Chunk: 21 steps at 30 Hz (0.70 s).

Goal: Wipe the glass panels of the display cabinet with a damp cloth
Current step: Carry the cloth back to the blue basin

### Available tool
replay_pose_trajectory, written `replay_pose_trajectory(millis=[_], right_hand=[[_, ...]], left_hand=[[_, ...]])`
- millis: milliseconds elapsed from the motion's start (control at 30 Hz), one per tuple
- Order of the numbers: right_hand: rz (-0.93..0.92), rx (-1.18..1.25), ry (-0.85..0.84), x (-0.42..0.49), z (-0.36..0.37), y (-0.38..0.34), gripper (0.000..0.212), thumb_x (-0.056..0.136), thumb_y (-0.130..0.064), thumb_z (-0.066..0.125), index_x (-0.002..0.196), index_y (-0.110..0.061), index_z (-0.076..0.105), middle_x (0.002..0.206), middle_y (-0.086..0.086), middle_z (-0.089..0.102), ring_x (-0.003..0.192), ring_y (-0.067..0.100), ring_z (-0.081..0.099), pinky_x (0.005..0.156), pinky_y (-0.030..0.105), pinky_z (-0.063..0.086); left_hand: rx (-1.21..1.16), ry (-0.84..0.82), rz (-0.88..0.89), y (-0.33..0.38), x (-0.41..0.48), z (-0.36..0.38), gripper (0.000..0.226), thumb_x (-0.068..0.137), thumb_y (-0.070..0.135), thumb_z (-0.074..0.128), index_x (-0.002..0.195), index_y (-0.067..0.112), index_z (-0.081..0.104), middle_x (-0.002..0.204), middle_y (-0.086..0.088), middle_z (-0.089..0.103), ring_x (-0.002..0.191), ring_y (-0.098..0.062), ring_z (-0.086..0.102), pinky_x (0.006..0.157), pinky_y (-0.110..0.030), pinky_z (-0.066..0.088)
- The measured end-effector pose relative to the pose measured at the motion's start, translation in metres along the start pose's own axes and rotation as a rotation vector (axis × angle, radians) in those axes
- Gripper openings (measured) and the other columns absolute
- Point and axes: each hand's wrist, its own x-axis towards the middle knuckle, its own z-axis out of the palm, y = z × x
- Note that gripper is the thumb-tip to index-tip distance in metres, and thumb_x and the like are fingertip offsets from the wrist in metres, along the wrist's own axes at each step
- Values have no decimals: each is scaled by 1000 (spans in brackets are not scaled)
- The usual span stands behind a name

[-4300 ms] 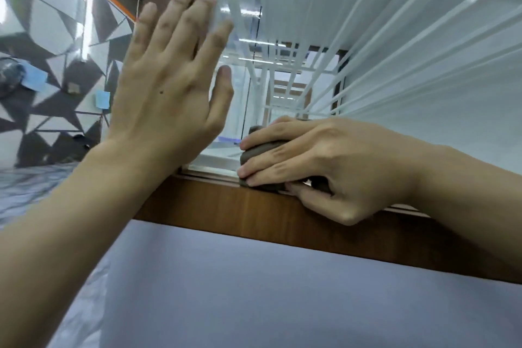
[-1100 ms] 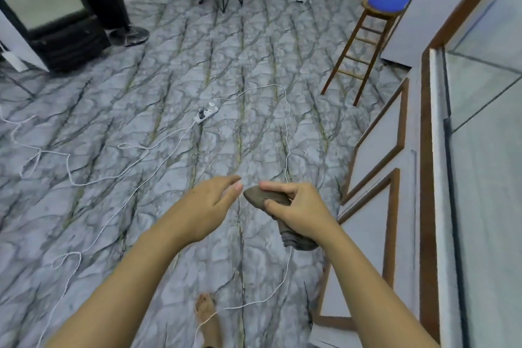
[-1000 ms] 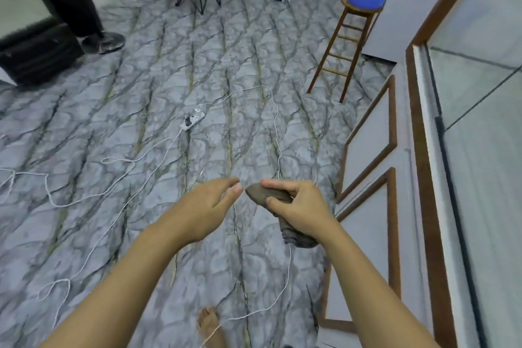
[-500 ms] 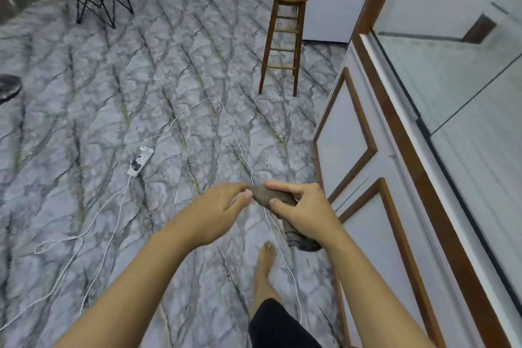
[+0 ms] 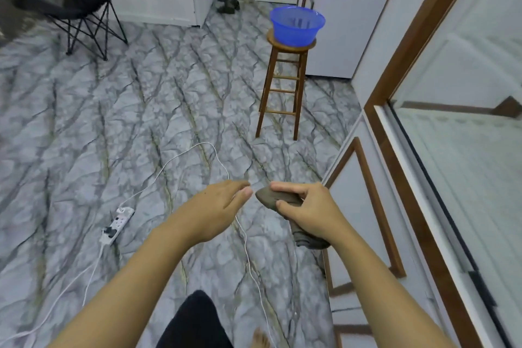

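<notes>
Likely the cloth is being refolded or carried for a rinse, so what matters now is getting a clean, damp face outward. Left of the stool (image 5: 282,87) and nearer the camera, the left hand (image 5: 223,200) is relaxed and grasps nothing, its fingertips just short of the pointed end of the cloth (image 5: 268,197). It should pinch that end and draw it flat. The right hand (image 5: 308,206), below the stool in view, is clenched round the cloth's middle, with a tail hanging under the palm. That grip should ease only once the left hand has hold. If the cloth goes into the basin (image 5: 296,27) on the stool, wring it hard, since drips would streak the glass panel (image 5: 466,164) right of the stool.

Far left of the stool stands a folding chair (image 5: 82,3), black fabric on thin metal legs. Closer to it, a white power strip (image 5: 117,224) and a thin cable (image 5: 180,161) lie on the veined, marble-patterned floor (image 5: 84,121), a trip risk. The cloth is grey-brown, soft and bunched into a wedge. The stool is brown wood with a round seat and rungs. The basin is round, translucent blue plastic, and the glass is smooth, reflective and framed in dark wood.
</notes>
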Motion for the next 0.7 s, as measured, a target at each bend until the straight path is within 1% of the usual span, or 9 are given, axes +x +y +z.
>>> replay_pose_trajectory(millis=[100, 167, 233, 300, 367, 400, 467, 600, 700], right_hand=[[10, -7, -13, 62, -17, 0, 38, 89, -11, 72, 124, -25, 75, 124, -13, 72, 106, -12, 63, 95, 12, 51], [2, 1, -15, 107, -26, -3, 38, 90, -11, 72, 126, -24, 74, 124, -13, 72, 107, -9, 64, 92, 11, 52], [-14, 1, -3, 158, -34, -6, 37, 91, -10, 72, 126, -22, 74, 125, -11, 72, 108, -2, 67, 93, 17, 55], [-26, -5, 14, 214, -41, -11, 37, 91, -11, 73, 126, -22, 74, 126, -9, 72, 111, 1, 67, 97, 24, 56], [-28, -28, 47, 270, -47, -17, 37, 91, -13, 73, 127, -23, 74, 127, -8, 71, 114, 3, 66, 100, 25, 55], [-17, -37, 60, 297, -51, -22, 37, 91, -14, 73, 127, -24, 74, 128, -9, 71, 115, 3, 65, 101, 26, 54], [-3, -36, 62, 341, -57, -33, 38, 90, -15, 73, 127, -25, 74, 127, -10, 71, 116, 1, 64, 102, 24, 53], [3, -43, 104, 425, -79, -47, 39, 90, -15, 73, 127, -25, 73, 127, -11, 71, 114, -2, 64, 100, 19, 52], [2, -16, 147, 474, -100, -50, 38, 90, -14, 73, 126, -27, 73, 125, -13, 71, 110, -4, 65, 93, 12, 52]], left_hand=[[-33, 7, 9, -10, 59, -23, 66, 101, 63, 22, 151, 27, 46, 154, 7, 47, 141, -12, 40, 113, -31, 31], [-40, 14, 29, -18, 102, -41, 60, 104, 57, 24, 148, 25, 49, 151, 6, 50, 139, -13, 42, 105, -27, 31], [-29, 12, 59, -29, 150, -61, 52, 108, 50, 26, 143, 23, 53, 145, 4, 54, 134, -15, 46, 97, -25, 31], [-10, 9, 80, -41, 200, -86, 49, 109, 48, 26, 143, 24, 53, 144, 4, 55, 132, -14, 47, 96, -25, 31], [6, 1, 96, -54, 252, -115, 49, 109, 47, 26, 141, 23, 54, 141, 4, 56, 130, -14, 49, 94, -24, 32], [22, -7, 98, -60, 276, -131, 50, 109, 48, 25, 140, 22, 55, 140, 3, 57, 128, -15, 50, 95, -26, 34], [57, -28, 117, -68, 318, -162, 51, 109, 50, 24, 137, 23, 57, 135, 2, 59, 124, -16, 52, 102, -32, 38], [82, -62, 166, -76, 405, -214, 47, 109, 48, 24, 121, 20, 60, 115, 1, 62, 108, -18, 55, 90, -32, 39], [69, -76, 196, -76, 463, -240, 48, 109, 49, 23, 123, 21, 60, 115, 2, 62, 109, -17, 56, 93, -33, 41]])
